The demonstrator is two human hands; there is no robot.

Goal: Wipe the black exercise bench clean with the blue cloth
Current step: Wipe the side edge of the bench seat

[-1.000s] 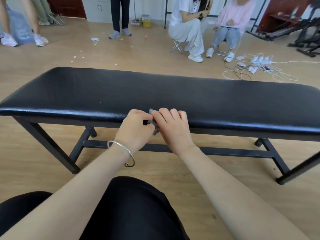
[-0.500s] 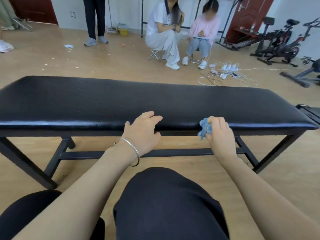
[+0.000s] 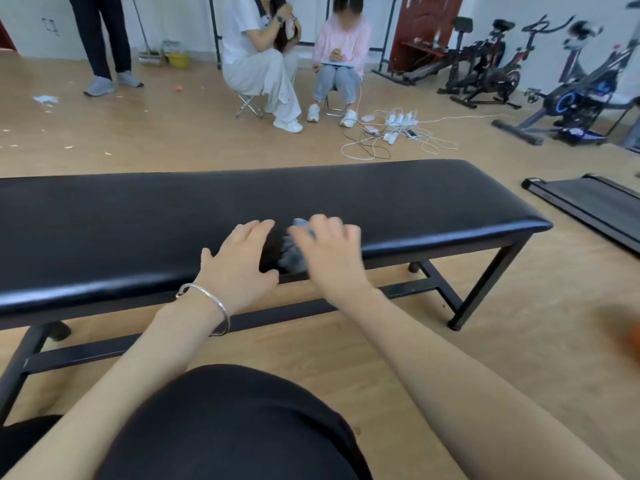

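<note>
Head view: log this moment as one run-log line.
step: wiping | left hand: flat on black bench | right hand: on blue cloth, blurred, grip unclear | cloth: bunched on bench top
</note>
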